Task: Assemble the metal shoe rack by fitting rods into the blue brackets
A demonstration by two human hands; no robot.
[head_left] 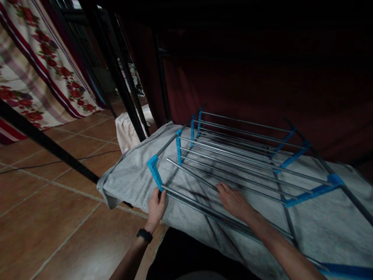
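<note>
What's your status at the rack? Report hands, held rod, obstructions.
Right hand gripping rod, left end free. Left hand at blue bracket. Right forearm over front rods.

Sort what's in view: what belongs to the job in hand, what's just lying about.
In the job:
Right hand, holding a rod
Left hand, gripping a blue connector
Rack

Just about:
Floral curtain
Striped cloth
Cable
Grey blanket, under the rack

Lower-right blue bracket (351, 271) cut off
</note>
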